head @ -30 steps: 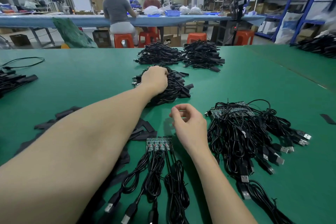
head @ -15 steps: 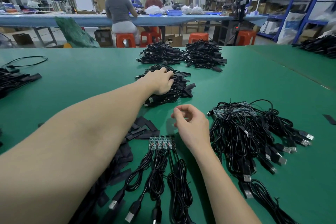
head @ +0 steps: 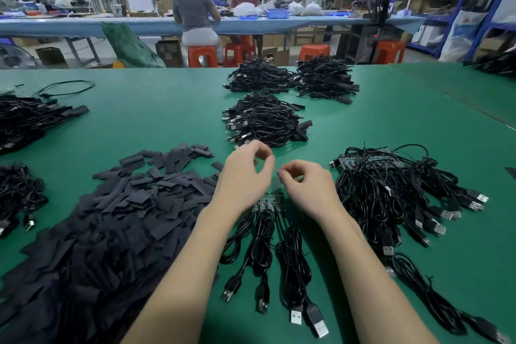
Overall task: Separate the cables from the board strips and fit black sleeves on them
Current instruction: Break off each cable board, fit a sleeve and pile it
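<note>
A short green board strip lies on the green table with three coiled black USB cables attached, trailing toward me. My left hand hovers just above and behind the strip, fingers loosely curved, thumb and forefinger apart, nothing in it. Beside it, my right hand has its fingers curled, thumb and forefinger tips together; nothing shows between them. A big heap of flat black sleeves covers the table to the left. More cables on board strips lie tangled on the right.
Three piles of sleeved cables sit farther back, with more cable piles at the left edge and far right. Two people sit at a blue bench beyond the table, among orange stools and shelving.
My left hand has come back from the nearest sleeved-cable pile to just beside my right hand above the board strip. My right hand has barely moved.
</note>
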Motion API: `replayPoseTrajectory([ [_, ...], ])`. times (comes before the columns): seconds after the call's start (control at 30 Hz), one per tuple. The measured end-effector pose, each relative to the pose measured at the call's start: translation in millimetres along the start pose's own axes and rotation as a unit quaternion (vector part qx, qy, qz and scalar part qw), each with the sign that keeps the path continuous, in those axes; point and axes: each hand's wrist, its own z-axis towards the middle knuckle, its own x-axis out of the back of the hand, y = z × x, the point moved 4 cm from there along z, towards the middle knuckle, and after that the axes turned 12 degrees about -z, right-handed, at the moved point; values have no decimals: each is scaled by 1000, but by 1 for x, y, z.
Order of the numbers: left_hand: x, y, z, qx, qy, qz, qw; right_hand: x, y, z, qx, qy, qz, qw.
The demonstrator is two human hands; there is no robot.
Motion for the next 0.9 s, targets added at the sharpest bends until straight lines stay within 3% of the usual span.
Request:
replayPoseTrajectory([
  [0.07,5,-3,-5,18,2,-12,1000,4,-3,-5,25,-72,-125,989],
  [0.13,9,-2,-3,29,8,-39,999,7,-4,-8,24,-131,-158,978],
  [0.23,11,0,-1,53,10,-105,993,11,-4,-13,6,-207,-7,978],
  [0.37,6,4,-6,113,-87,-186,972,26,1,-18,-17,-239,225,944],
  [0.53,2,4,-16,229,-171,-392,874,22,6,-19,-99,-225,455,856],
  [0.6,1,3,-17,242,-163,-435,852,19,6,-19,-117,-229,488,834],
  [0.73,-2,4,-19,259,-150,-476,827,18,6,-19,-132,-231,493,828],
  [0.9,-3,7,-19,254,-148,-478,828,15,4,-21,-157,-231,520,807],
])
